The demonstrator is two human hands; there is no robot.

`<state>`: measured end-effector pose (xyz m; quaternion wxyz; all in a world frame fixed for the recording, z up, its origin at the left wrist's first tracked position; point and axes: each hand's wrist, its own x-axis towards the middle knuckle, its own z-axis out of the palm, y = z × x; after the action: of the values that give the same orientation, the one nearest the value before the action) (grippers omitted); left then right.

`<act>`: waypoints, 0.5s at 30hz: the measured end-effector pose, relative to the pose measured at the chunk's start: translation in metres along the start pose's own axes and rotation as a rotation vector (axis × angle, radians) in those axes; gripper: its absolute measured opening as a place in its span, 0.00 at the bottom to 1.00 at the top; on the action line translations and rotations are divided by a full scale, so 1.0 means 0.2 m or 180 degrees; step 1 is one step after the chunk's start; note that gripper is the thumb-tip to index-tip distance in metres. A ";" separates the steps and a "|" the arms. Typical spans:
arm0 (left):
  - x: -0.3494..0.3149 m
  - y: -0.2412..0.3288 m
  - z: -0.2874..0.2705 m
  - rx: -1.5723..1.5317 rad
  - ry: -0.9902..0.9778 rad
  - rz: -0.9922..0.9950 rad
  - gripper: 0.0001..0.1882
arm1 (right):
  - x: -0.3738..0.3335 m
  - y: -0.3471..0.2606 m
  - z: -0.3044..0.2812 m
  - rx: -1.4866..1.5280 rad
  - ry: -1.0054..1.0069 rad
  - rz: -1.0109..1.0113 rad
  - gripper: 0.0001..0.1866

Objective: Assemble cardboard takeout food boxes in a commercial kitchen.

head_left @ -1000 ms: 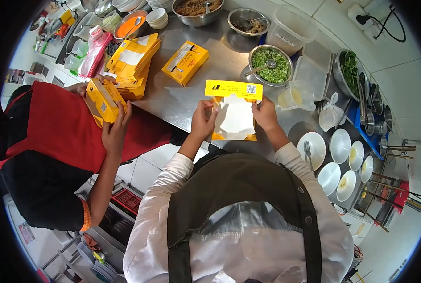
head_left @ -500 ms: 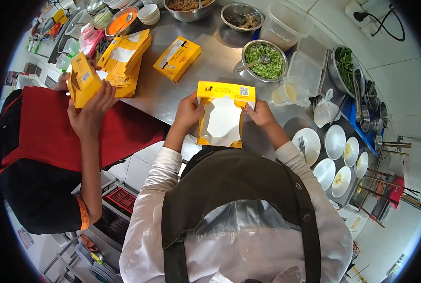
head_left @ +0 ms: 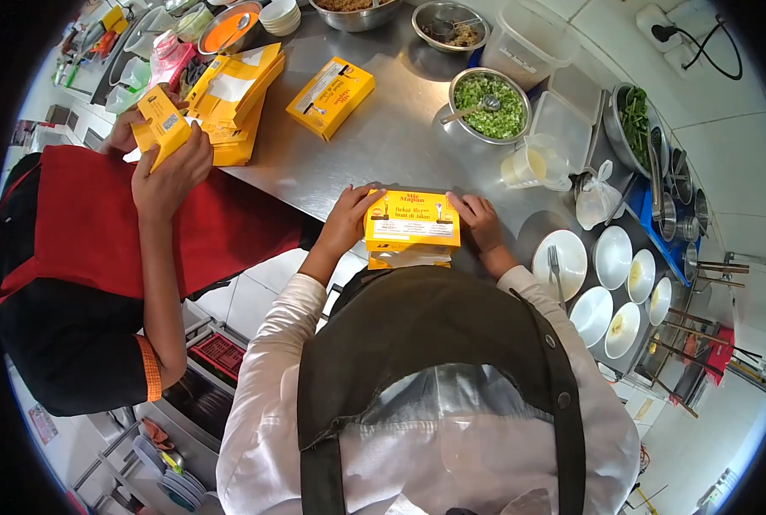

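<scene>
A yellow cardboard food box point(head_left: 412, 209) with a printed top sits at the table's near edge, right in front of my apron. My left hand point(head_left: 348, 222) grips its left side, the thumb along the top panel. On the opposite side my right hand point(head_left: 480, 225) holds it, fingers bent at the corner. Below the printed panel a near flap stands partly out, and the inside of the box is hidden. Farther off to the left lies a closed yellow box point(head_left: 331, 97) of the same kind.
At the left a person in a red apron point(head_left: 100, 215) handles another yellow box point(head_left: 163, 126) beside a stack of flattened boxes point(head_left: 235, 94). A bowl of chopped greens point(head_left: 488, 105) stands ahead on the steel table point(head_left: 383, 129). Several white bowls point(head_left: 612, 257) are at the right.
The box in my hands was open with its white inside showing; now its printed panel faces up. My hands have lowered it slightly. The co-worker's box has tilted and shifted right.
</scene>
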<state>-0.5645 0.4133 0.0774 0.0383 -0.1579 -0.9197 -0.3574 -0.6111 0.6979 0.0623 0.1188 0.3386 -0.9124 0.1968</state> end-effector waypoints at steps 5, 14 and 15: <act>-0.15 0.06 -0.11 -0.0643 -0.0509 -0.0295 0.42 | -0.02 -0.07 -0.04 0.0658 -0.0152 0.0078 0.23; -0.22 0.10 -0.12 -0.1046 -0.0357 -0.0352 0.48 | 0.06 -0.11 -0.08 0.1679 -0.0157 0.0205 0.21; -0.22 0.11 -0.11 -0.1055 -0.0317 -0.0368 0.48 | 0.08 -0.11 -0.09 0.1839 -0.0111 0.0135 0.22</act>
<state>-0.5161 0.4019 0.0998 -0.0545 -0.1265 -0.8565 -0.4974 -0.6055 0.6817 0.0909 -0.0025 0.3425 -0.8274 0.4451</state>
